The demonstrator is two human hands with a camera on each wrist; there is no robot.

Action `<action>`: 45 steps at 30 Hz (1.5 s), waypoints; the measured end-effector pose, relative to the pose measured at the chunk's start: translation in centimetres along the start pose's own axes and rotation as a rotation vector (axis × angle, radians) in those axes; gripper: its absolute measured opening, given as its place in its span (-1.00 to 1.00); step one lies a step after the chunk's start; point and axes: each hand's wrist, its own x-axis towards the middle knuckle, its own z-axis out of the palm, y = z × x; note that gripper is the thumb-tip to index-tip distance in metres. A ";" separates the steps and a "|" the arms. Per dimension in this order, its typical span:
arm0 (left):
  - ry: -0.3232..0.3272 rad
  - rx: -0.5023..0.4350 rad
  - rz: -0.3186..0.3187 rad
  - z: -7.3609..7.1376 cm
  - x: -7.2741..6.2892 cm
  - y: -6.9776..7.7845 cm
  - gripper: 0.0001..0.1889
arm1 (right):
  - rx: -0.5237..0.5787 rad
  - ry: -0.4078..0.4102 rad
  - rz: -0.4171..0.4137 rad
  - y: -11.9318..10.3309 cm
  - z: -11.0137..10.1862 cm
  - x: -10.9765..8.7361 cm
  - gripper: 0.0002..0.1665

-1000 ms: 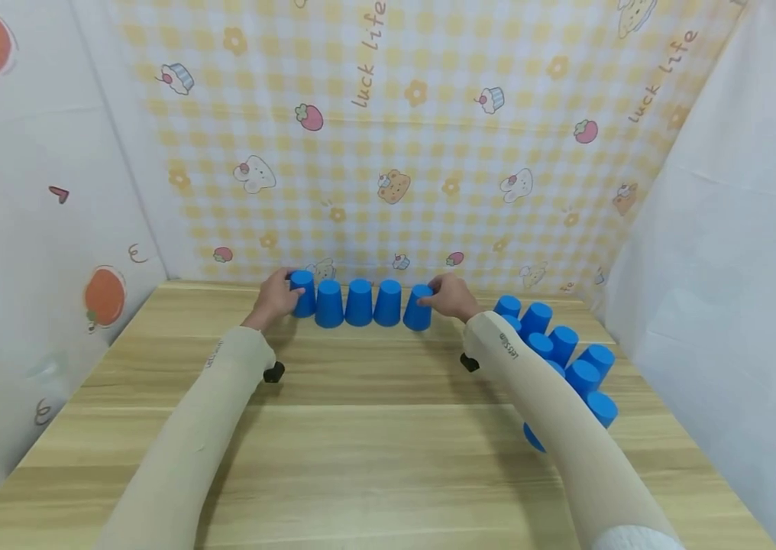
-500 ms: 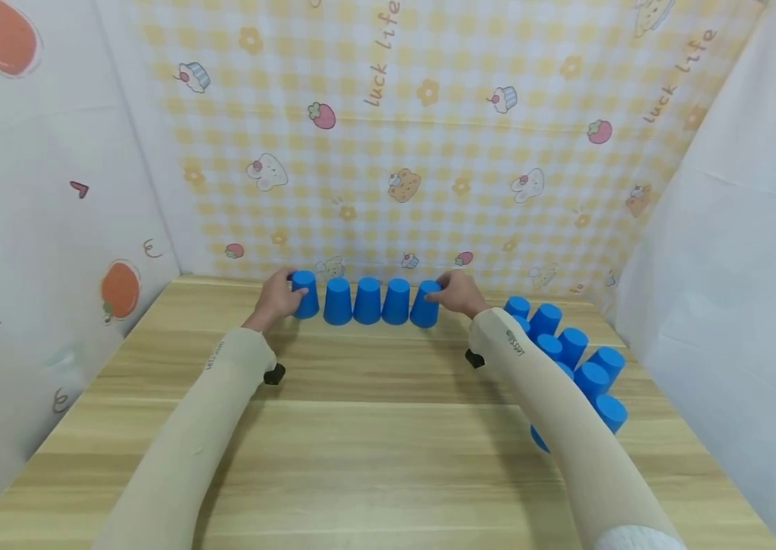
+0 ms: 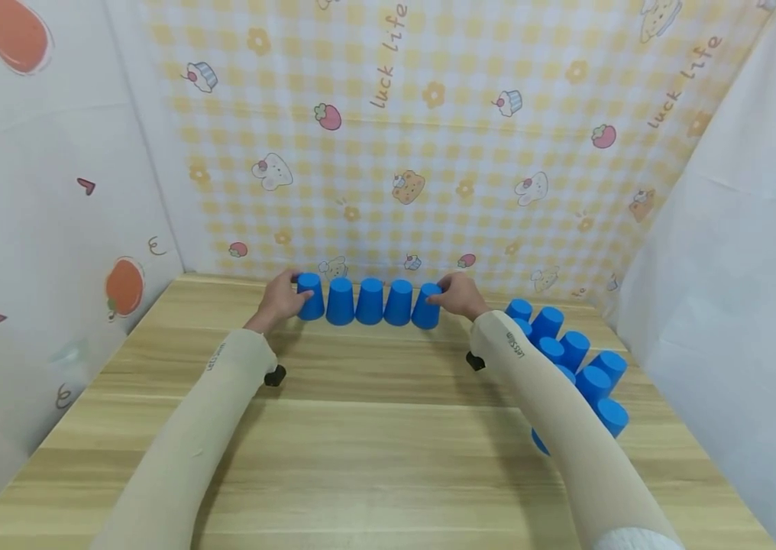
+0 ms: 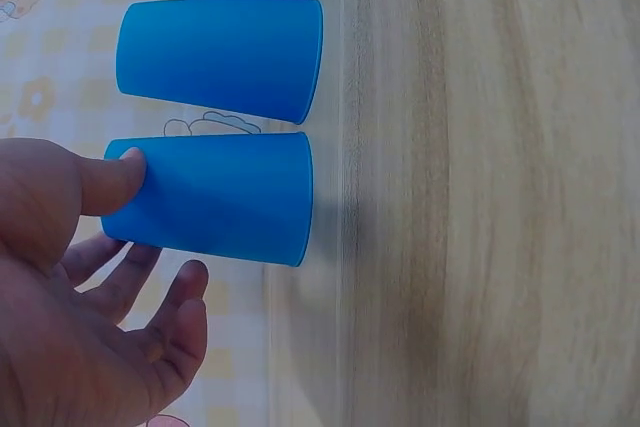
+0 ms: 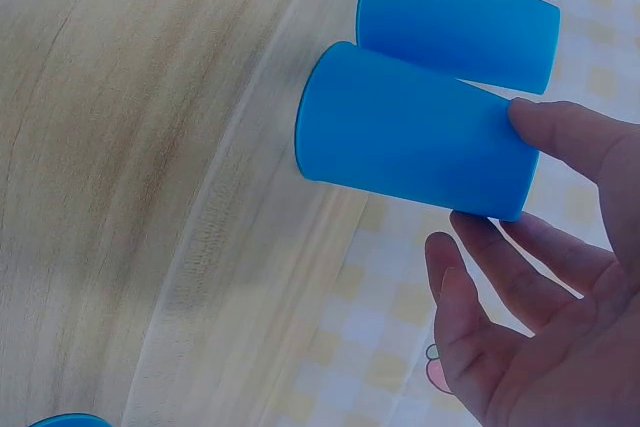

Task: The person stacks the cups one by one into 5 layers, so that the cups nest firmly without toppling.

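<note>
Several blue cups stand upside down in a row along the table's back edge. My left hand [image 3: 279, 299] pinches the leftmost cup [image 3: 310, 298] near its top, thumb on the front and fingers behind; the left wrist view shows this cup [image 4: 215, 197] a small gap from its neighbour [image 4: 220, 57]. At the row's other end my right hand [image 3: 460, 296] pinches the rightmost cup [image 3: 426, 307]. In the right wrist view, that cup [image 5: 415, 132] sits close against the one beside it [image 5: 455, 22]. Between the hands, the middle cup [image 3: 370, 302] is untouched.
More upside-down blue cups [image 3: 594, 384] stand grouped on the right of the wooden table [image 3: 360, 458], some hidden by my right forearm [image 3: 553, 412]. A yellow checked cloth [image 3: 374, 153] hangs right behind the row. White cloths flank both sides.
The leftmost cup, in my left hand's pinch, was first apart from its neighbour and has moved right, narrowing the gap. My right hand keeps its pinch on the rightmost cup. The head view shifted slightly.
</note>
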 end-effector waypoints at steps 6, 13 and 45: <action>-0.018 -0.007 0.017 0.1 -0.1 0.0 -0.48 | 0.004 -0.005 0.009 0.3 0.1 0.2 -0.52; -0.022 0.019 0.016 -0.2 -0.1 0.0 -0.46 | 0.017 -0.009 0.003 0.3 0.1 0.3 -0.43; -0.033 -0.008 0.024 -0.3 -0.3 -0.2 -0.42 | 0.016 0.006 -0.021 1.2 0.3 0.4 -0.51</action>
